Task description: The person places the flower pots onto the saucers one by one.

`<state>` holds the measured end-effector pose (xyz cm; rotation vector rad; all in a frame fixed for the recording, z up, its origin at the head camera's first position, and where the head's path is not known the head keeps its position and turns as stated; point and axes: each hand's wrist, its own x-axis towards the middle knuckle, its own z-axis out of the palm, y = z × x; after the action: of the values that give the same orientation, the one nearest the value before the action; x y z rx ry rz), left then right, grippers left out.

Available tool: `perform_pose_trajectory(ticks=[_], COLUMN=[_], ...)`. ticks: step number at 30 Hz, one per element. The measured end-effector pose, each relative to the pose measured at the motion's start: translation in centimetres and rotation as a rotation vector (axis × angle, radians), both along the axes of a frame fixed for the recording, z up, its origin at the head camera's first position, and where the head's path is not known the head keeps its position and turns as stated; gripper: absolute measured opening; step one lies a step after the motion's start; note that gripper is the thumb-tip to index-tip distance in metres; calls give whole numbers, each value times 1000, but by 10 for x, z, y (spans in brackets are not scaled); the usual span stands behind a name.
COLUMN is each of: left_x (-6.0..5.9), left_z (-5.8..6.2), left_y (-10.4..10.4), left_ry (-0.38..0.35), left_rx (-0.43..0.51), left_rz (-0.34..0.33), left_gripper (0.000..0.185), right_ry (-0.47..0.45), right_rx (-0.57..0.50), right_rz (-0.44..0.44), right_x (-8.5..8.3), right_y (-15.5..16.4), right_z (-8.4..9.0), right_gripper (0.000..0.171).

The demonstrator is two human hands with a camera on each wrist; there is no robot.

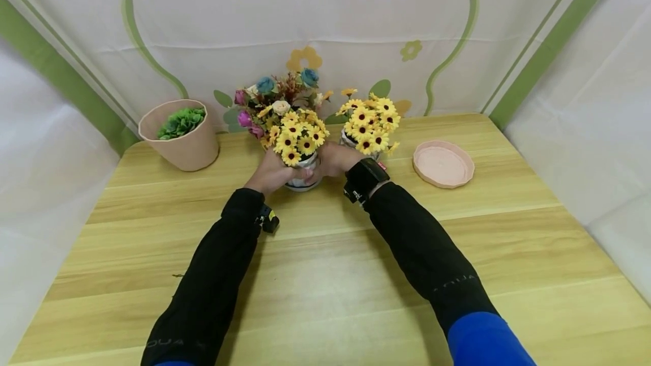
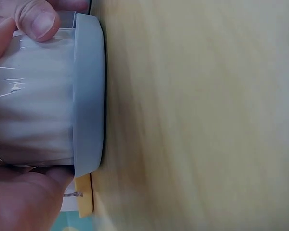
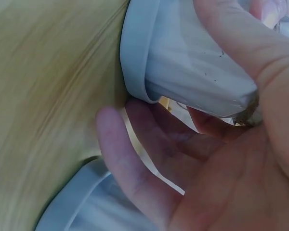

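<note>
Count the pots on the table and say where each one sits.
3. A white pot of yellow flowers at centre, held by the left hand and right hand; a second flower pot just right of it; a beige pot at far left. Others may be hidden behind the bouquets.

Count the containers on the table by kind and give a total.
White flower pots with bouquets: 2, one gripped by left hand and right hand, one beside
Tan pot of green plants: 1
Pink saucer: 1
Total: 4
</note>
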<state>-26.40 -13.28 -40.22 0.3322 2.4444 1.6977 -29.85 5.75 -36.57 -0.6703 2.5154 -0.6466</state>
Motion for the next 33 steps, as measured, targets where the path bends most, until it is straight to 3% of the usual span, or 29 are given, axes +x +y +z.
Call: perform_pose_trajectory(ticks=[6,19,23,28,30,33], left_x=[-3,-7,-6,-2,-1,1], left_z=[0,-1,1,1,0,-3], left_y=[3,5,5,2,1,-1], left_ry=[-5,-11,12,13,11,17], left_rx=[-15,-36,-14,-11,-23,-42], left_rz=[12,41,30,25,21,10], left_gripper=[91,93,92,93,94,95], right_ry=[9,7,13,35,67,118], right_rx=[-27,14,0,-20,-36,-72], right_rz=[31,-16,-30,-41,-34,-19], right_x=[-5,-5,-2,3,6,13], right_y=[3,4,4,5,7,10], right_z=[-2,0,2,-6,-11,-18], right_gripper=[100,93,84,57,57,71])
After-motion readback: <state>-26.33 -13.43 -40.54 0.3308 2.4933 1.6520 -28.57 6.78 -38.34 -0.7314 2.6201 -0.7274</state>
